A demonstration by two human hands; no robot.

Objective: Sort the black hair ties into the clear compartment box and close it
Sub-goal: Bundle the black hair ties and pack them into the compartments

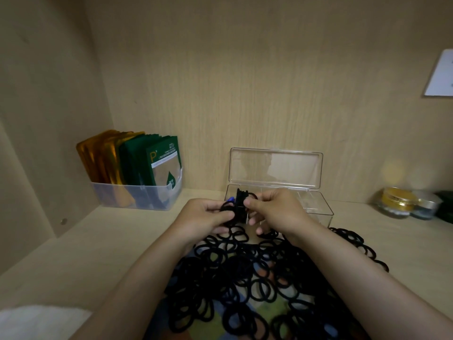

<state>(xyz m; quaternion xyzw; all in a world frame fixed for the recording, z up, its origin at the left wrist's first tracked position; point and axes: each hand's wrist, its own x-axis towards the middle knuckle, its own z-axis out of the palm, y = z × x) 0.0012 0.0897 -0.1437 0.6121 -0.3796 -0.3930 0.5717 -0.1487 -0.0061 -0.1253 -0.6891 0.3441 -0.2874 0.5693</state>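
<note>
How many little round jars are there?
2: a gold jar at the far right, and a silvery jar just right of it. A dark green thing at the edge might be another.

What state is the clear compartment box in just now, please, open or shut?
Open: the lid of the clear compartment box stands upright along its back edge, leaving the inside uncovered.

Home cupboard shelf (73, 241): face-mask sachets (147, 163), cream jars (397, 201)

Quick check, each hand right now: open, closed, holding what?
Left hand: closed, gripping a bunch of hair ties.
Right hand: closed, pinching the same bunch.
</note>
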